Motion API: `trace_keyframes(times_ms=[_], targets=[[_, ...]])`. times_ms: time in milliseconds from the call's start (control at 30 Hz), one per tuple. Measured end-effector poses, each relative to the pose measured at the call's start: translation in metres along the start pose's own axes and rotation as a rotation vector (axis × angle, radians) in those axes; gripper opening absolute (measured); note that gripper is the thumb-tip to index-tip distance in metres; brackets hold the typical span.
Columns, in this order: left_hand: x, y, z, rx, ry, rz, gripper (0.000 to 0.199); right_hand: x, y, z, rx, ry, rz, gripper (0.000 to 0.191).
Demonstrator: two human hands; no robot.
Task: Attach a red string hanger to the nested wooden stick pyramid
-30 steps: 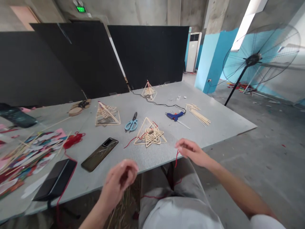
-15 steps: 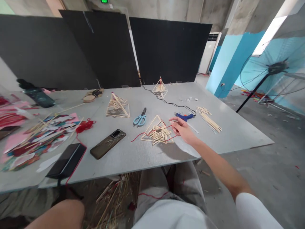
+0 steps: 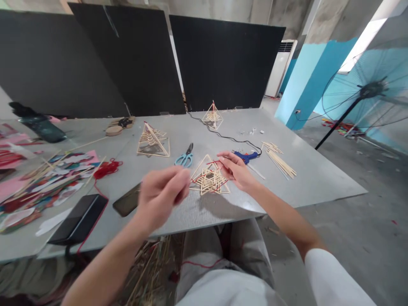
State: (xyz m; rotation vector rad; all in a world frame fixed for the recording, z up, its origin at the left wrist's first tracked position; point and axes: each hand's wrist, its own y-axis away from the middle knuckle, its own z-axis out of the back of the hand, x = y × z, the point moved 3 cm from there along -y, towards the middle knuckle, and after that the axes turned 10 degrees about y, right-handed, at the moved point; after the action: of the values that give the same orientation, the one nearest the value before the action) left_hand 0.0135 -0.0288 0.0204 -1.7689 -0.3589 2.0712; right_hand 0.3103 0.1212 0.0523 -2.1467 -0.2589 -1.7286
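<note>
The left corner of the stick frame (image 3: 210, 180) is partly covered by the left hand (image 3: 164, 193), which is blurred; its grip is curled inward, and whether anything is pinched there cannot be told. The frame, built of thin pale rods in nested star shapes, is set near the middle of the front edge of the tabletop (image 3: 318, 178). In the right hand (image 3: 234, 168) the grip is closed, thumb against fingers, on a soft red thread (image 3: 211, 162) above the frame; its full path among the rods cannot be traced. The upper end of the glossy phone (image 3: 125, 203) is hidden by the left hand. Near the back edge, a small rod pyramid (image 3: 213, 117) is stood upright, its inner layers too small to be resolved.
</note>
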Motion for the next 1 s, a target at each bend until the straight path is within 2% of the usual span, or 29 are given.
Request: trace_keyframes(times_ms=[67,100,133,200,267,333,400,567,667,800,900,1000], targets=[[-0.004,-0.078,-0.052,0.138,0.068,0.191,0.039,0.006,0.003,-0.009,-0.033,-0.118,-0.014,0.039],[-0.007,-0.103,-0.075,0.191,0.082,0.235,0.039,0.008,0.006,-0.014,-0.051,-0.171,-0.023,0.039],[-0.009,-0.117,-0.094,0.252,0.068,0.259,0.042,0.008,0.008,-0.018,-0.065,-0.218,-0.030,0.039],[-0.006,-0.119,-0.121,0.373,-0.017,0.279,0.044,0.004,0.011,-0.025,-0.084,-0.279,-0.037,0.040],[0.005,-0.106,-0.131,0.410,-0.060,0.276,0.036,-0.003,0.010,-0.027,-0.107,-0.290,-0.034,0.043],[0.022,-0.093,-0.135,0.447,-0.054,0.284,0.048,-0.009,0.006,-0.025,-0.144,-0.253,-0.018,0.045],[0.038,-0.088,-0.133,0.424,-0.039,0.296,0.053,-0.013,-0.001,-0.019,-0.169,-0.177,0.012,0.048],[0.066,-0.094,-0.119,0.255,0.012,0.343,0.055,-0.007,-0.028,0.000,-0.141,0.077,0.113,0.048],[0.076,-0.100,-0.109,0.147,0.001,0.391,0.062,0.004,-0.048,0.006,0.005,0.224,0.122,0.045],[0.084,-0.112,-0.106,-0.001,-0.053,0.449,0.068,0.035,-0.074,0.004,0.251,0.449,0.185,0.046],[0.086,-0.117,-0.114,-0.037,-0.051,0.487,0.074,0.062,-0.087,0.000,0.374,0.617,0.245,0.041],[0.089,-0.117,-0.119,-0.046,-0.112,0.480,0.071,0.075,-0.091,-0.003,0.497,0.737,0.262,0.035]])
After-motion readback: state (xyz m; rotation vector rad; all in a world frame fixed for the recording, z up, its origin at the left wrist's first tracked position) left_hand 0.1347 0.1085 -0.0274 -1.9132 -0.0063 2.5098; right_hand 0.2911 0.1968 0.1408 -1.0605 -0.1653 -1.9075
